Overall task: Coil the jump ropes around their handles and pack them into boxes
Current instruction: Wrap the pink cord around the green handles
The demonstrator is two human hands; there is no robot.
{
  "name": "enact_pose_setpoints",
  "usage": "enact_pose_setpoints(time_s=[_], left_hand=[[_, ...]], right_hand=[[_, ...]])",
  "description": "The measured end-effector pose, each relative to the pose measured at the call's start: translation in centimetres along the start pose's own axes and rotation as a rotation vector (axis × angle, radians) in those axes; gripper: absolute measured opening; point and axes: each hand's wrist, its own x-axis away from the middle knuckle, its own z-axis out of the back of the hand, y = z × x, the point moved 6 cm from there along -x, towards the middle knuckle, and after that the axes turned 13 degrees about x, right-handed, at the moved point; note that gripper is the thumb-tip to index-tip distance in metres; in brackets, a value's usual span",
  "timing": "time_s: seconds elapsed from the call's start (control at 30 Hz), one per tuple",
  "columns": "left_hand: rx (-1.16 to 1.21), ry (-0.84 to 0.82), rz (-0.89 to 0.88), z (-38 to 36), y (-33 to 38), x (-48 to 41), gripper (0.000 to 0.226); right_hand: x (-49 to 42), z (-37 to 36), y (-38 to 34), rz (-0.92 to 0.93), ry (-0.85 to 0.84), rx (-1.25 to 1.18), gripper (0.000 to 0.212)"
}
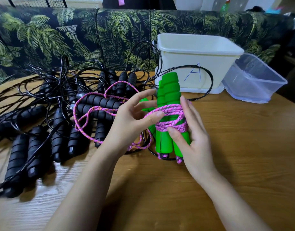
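Bright green foam handles carry a pink rope flecked with dark and orange threads. Toward the left edge of the wood-grained tan surface lie black handles with glossy black cords. The cream box bears a blue letter A; the box at the right edge is clear. The sofa shows yellow-green palm fronds on black.

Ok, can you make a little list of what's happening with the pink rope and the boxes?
left hand: feeding the pink braided rope
right hand: gripping the green foam handles
rope: partly coiled, rest loose
white plastic box marked A: contents hidden
clear plastic box: tilted, empty
black foam-handled ropes: piled left, uncoiled
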Motion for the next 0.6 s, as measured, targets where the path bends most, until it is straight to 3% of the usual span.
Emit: enact_pose_setpoints(time_s=[0.13, 0.37, 0.6], left_hand=[[-0.009, 0.032, -0.004, 0.33, 0.10, -0.09, 0.064], [0.018, 0.004, 0.017, 0.00, 0.01, 0.03, 0.054], [0.113, 0.035, 0.046, 0.23, -0.09, -0.04, 0.054]], right_hand=[[-0.07, -0.04, -0.53, 0.048, -0.019, 0.042, 0.064], [-0.15, -0.18, -0.40, 0.061, -0.027, 0.034, 0.061], [-0.28, -0.09, -0.07, -0.022, -0.058, -0.125, 0.053]])
